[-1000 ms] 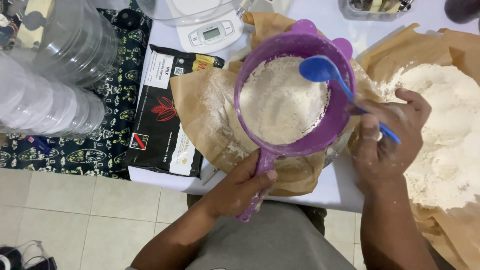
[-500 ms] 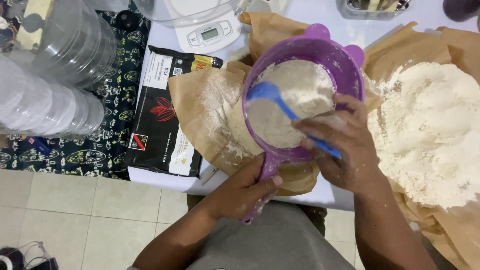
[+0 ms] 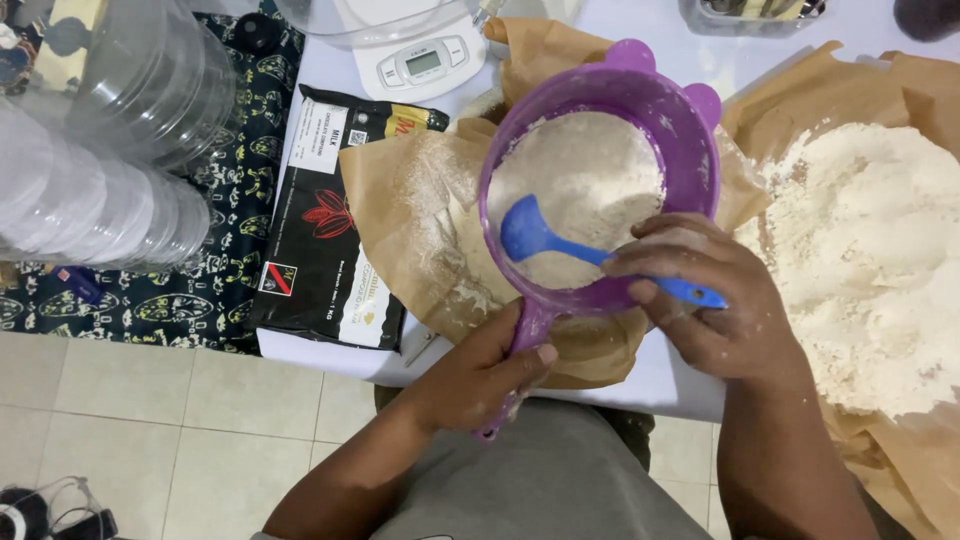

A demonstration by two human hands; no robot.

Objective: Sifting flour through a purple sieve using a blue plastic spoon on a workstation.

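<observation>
- View from above, looking down at a person's two hands working w/ flour at the edge of a white table (image 3: pixel 690 385).
- Left hand (image 3: pixel 478 375) is closed tight around the handle of a purple sieve (image 3: pixel 690 140), thumb on top; handle points toward the person's body.
- Sieve is held above crumpled brown paper (image 3: pixel 400 215), approx. level, its mesh partly covered w/ off-white flour (image 3: pixel 590 165).
- Right hand (image 3: pixel 715 300) is curled around the handle of a blue spoon (image 3: pixel 528 232), fingers wrapped, dusted w/ flour.
- Spoon bowl is inside the sieve, at its near-left part, touching the flour; handle end sticks out past the hand to the right.
- Big loose pile of flour (image 3: pixel 880 260) lies on more brown paper to the right of the sieve, just beside the right hand.
- Black packet (image 3: pixel 325 250) w/ red leaf motif lies flat to the left of the paper, partly under its edge.
- White kitchen scale (image 3: pixel 420 60) sits behind, near top edge.
- Stacked clear plastic containers (image 3: pixel 90 190) at far left, on a dark patterned cloth (image 3: pixel 215 290).
- Tiled floor (image 3: pixel 150 430) shows below the table.
</observation>
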